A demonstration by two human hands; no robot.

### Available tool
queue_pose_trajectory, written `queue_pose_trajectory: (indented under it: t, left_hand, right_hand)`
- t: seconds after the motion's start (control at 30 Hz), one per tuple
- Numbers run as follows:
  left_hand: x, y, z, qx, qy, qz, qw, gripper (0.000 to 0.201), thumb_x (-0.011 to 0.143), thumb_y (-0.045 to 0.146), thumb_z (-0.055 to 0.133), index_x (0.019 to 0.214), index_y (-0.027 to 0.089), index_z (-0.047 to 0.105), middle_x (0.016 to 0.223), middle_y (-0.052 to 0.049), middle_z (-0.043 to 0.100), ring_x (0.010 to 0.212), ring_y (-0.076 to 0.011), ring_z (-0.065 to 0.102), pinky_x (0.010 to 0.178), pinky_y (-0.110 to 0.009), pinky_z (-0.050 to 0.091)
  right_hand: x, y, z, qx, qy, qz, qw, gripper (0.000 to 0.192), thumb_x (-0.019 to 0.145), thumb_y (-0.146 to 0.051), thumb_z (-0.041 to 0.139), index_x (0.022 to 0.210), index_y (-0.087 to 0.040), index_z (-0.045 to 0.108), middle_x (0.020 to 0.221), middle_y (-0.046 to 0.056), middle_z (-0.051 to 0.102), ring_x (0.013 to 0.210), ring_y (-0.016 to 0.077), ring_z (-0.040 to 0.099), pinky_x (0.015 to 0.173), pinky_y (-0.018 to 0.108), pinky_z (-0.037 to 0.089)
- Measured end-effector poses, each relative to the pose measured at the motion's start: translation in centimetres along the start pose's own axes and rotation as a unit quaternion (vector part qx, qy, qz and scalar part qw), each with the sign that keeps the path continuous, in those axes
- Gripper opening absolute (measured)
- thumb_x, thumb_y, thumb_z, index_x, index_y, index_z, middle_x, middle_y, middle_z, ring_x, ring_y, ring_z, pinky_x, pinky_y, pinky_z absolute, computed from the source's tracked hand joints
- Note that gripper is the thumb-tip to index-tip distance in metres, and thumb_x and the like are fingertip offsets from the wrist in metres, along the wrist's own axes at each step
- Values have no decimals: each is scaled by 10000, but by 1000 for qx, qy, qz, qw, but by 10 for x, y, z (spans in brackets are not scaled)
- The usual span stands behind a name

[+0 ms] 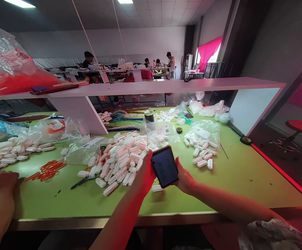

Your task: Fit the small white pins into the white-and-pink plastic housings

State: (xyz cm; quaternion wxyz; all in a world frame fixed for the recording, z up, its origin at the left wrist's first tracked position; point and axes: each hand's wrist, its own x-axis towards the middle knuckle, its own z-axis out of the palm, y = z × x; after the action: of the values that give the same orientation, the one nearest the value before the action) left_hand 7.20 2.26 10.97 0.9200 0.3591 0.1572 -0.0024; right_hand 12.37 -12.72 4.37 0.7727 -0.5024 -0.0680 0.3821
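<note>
Both my hands hold a dark smartphone [164, 166] above the green table, tilted, with large digits on its screen. My left hand [146, 171] grips its left edge, and my right hand [184, 177] closes on its right edge, some fingers hidden behind it. Just left of the phone lies a big heap of white plastic connector housings [124, 156]. One loose white housing [158, 188] rests under the phone. Right of my hands, more white housings [203, 152] spill from a clear plastic bag [205, 132].
At the far left another person's hand [2, 182] rests near orange strips [48, 170]. Dark-handled scissors [81, 181] lie by the heap. Tape rolls [246, 140] sit on the table [234, 180]. A raised white shelf [166, 86] crosses behind, with a bag of orange parts [17, 78].
</note>
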Motion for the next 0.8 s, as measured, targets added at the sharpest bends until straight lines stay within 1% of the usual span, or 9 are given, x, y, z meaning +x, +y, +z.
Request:
queue_pose_trajectory:
  t: [0.07,0.17,0.23,0.27,0.37,0.4,0.47,0.57,0.8]
  left_hand:
    - [4,1,-1,-3,32,-26,999,577,908,553,595,1275,109,632,971,-104,779,980,-278,722,898,-367,547]
    - [5,1,-3,-29,21,-36,999,607,901,601,566,1271,125,638,961,-109,777,911,-285,734,859,-390,558]
    - [1,-2,-3,-35,19,-46,998,604,914,594,542,1277,122,639,981,-118,775,919,-293,732,879,-402,546]
    - [-1,-4,-2,-36,19,-54,998,611,920,594,528,1286,117,636,995,-126,773,938,-300,727,895,-408,536]
    - [-7,-10,1,-41,16,-68,997,622,936,592,496,1325,120,611,1030,-134,768,988,-308,713,911,-410,516]
    - [-9,-12,1,-39,22,-71,996,617,941,591,489,1326,124,608,1012,-128,770,966,-301,717,882,-399,522]
    - [-10,-16,1,-27,51,-86,995,605,939,599,492,1291,124,625,907,-103,776,842,-275,729,770,-361,535]
    - [-10,-21,0,-16,75,-114,990,584,923,616,521,1197,119,660,797,-74,762,686,-238,709,643,-317,515]
    - [-12,-28,0,-53,73,-112,990,445,917,571,578,978,145,690,748,-50,744,641,-210,695,643,-308,521]
  right_hand:
    - [0,2,1,-7,-4,8,1000,817,918,-799,218,1213,-185,668,1107,147,731,961,286,715,790,450,587]
    - [1,-5,-1,-59,-42,-9,997,890,878,-851,185,1126,-173,706,1057,139,741,980,289,707,858,436,560]
    - [1,-14,-3,-112,-72,-41,990,883,850,-876,238,1067,-168,718,1034,129,741,986,291,695,901,435,534]
    - [1,-19,-3,-142,-72,-64,985,854,841,-877,288,1044,-166,717,1018,122,738,975,287,689,913,433,522]
    - [1,-36,-5,-215,-14,-161,963,701,830,-815,470,1022,-179,692,1003,91,716,932,248,662,889,399,513]
    - [1,-42,-4,-227,3,-193,955,647,830,-778,522,1029,-184,682,1011,84,706,929,236,652,875,383,514]
    - [2,-53,-2,-242,14,-234,942,539,831,-686,609,1051,-196,663,1040,76,691,953,221,637,868,361,513]
    - [2,-64,2,-270,4,-243,932,429,833,-571,663,1053,-202,650,1041,67,685,982,216,634,880,356,511]
    - [4,-66,5,-311,-19,-240,919,342,799,-466,716,990,-191,644,966,49,684,919,205,640,851,351,509]
